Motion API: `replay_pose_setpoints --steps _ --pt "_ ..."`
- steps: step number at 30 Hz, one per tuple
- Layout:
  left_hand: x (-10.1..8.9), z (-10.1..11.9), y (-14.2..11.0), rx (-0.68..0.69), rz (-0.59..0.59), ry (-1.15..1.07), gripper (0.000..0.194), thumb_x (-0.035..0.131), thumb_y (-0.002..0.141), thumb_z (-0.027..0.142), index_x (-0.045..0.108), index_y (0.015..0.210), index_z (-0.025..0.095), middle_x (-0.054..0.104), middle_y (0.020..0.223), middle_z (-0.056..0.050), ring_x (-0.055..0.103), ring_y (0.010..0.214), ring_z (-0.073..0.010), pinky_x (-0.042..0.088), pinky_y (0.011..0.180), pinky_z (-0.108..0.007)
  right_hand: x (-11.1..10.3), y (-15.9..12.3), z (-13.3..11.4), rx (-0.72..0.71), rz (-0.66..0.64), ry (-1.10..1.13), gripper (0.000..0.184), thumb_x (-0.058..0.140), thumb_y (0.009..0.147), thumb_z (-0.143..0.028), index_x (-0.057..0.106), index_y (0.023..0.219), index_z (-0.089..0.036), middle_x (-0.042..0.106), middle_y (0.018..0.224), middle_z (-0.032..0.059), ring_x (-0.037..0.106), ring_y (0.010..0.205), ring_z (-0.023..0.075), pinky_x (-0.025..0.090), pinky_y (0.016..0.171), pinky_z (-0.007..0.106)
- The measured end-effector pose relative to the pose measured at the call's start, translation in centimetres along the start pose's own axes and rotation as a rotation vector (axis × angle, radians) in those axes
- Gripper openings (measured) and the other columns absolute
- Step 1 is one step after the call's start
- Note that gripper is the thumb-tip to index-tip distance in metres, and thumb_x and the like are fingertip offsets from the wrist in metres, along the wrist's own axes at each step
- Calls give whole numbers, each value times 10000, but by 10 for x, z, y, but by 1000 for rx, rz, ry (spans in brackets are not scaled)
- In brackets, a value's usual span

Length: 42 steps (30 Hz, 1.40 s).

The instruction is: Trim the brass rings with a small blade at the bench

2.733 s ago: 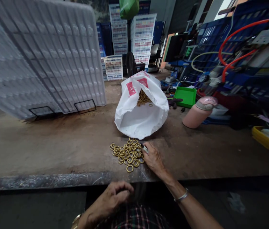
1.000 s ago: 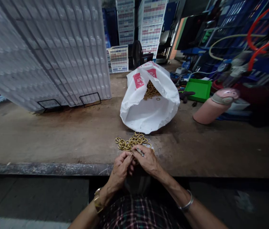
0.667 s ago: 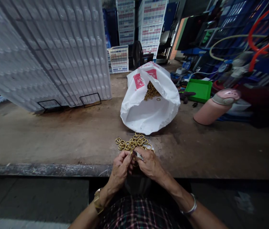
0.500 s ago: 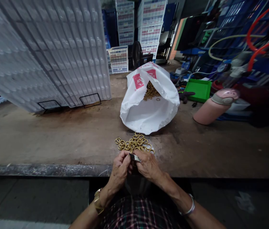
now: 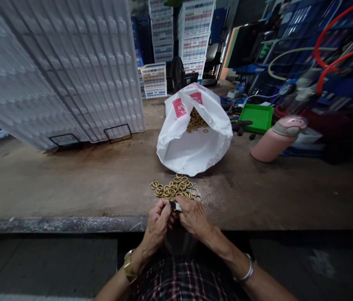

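Observation:
My left hand (image 5: 158, 217) and my right hand (image 5: 194, 216) meet at the front edge of the table, fingers closed and fingertips almost touching. Between them shows a small black and whitish piece (image 5: 176, 206). I cannot tell whether it is a held part or a wrapping on a finger. Anything else in the fingers is hidden. Just beyond the fingertips lies a loose pile of brass-coloured rings (image 5: 173, 189). Behind the pile a white plastic bag (image 5: 191, 152) lies with its mouth towards me, and more rings (image 5: 196, 121) are inside it.
Clear plastic trays (image 5: 79, 75) stand stacked at the left by black wire stands (image 5: 118, 133). To the right are a pink bottle (image 5: 273, 142), a green tray (image 5: 257, 118) and red hoses (image 5: 322, 62). White crates (image 5: 195, 37) rise at the back. The wooden table's edge (image 5: 69, 223) runs below.
The view has shifted slightly, so background things sit a little further left. Both hands stay together in nearly the same pose, and the ring pile looks the same.

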<state>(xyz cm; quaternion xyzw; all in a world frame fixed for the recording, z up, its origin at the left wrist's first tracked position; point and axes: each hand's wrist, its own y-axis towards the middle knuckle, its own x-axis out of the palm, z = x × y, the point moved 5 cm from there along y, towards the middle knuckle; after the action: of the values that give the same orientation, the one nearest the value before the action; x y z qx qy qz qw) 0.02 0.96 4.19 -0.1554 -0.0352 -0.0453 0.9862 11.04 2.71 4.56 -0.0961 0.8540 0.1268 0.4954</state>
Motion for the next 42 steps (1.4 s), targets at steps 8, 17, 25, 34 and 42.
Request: replay_pose_setpoints --steps 8,17,25,34,42 --pt "-3 1 0 15 -47 -25 362 539 721 533 452 715 182 481 581 54 411 443 -52 339 420 -163 0 4 -2 34 -70 -58 210 435 671 -74 541 808 -193 636 714 35 554 639 147 254 545 248" --pt "-1 0 -12 12 -202 -204 319 560 759 455 537 744 137 581 719 -30 519 551 -84 430 470 -190 -22 42 38 203 11 -263 209 425 738 -112 572 866 -184 671 759 66 602 661 167 250 526 261" --pt "-10 -6 -5 -88 -167 -586 193 627 725 310 536 774 147 601 750 -49 540 588 -108 412 433 -185 -16 72 60 229 -48 -392 198 412 821 -245 572 911 -169 675 799 103 635 756 210 337 580 262" --pt "-16 -21 1 -229 -199 -815 185 608 721 289 555 657 124 564 702 -29 501 564 -94 379 445 -192 -14 87 79 278 -60 -406 238 371 853 -273 563 966 -188 660 847 89 611 813 191 366 658 260" --pt "-16 -30 1 -277 -172 -786 275 627 711 321 484 570 134 528 637 -15 484 551 -99 322 419 -186 -13 100 67 195 -73 -365 257 396 842 -262 550 1037 -194 660 869 71 606 817 181 341 646 251"
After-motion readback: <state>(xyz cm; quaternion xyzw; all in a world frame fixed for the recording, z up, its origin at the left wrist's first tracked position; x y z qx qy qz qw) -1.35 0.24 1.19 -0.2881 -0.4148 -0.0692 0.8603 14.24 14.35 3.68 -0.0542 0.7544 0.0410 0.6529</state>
